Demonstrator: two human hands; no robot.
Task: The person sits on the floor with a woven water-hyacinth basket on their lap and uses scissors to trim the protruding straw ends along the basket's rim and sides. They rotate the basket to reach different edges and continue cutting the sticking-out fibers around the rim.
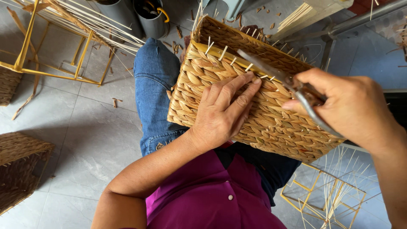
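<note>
Woven fibre dominates the view. At far left, a finished woven basket rests on the grey tiled floor, and behind it stands a bare yellow metal frame threaded with pale reed stakes. Near the top edge stand two grey tubs.

Centre: the basket in work lies tilted on the person's lap, propped against a knee in blue jeans. It is box-shaped, with flat walls of thick, plaited, straw-coloured rope; a yellow frame rail shows along its upper rim, and short cut stake ends project in a row beside that rail. The weave looks dense and even, with a few reddish flecks near the lower corner.

The left hand lies flat on the near wall, fingers spread and pressing toward the rim; its grip is released, bracing and clasping nothing. The right hand is clenched round the handles of grey metal scissors, whose blades reach leftward along the rim to the stake ends close to the left fingertips.

Good practice for this trimming step, as a judgement: keep the wall steadied, hold the blades close to the weave so each stub is cut flush, and keep the bracing fingertips clear of the blade line.

At lower right, a second yellow frame with loose stakes stands on the floor.
</note>
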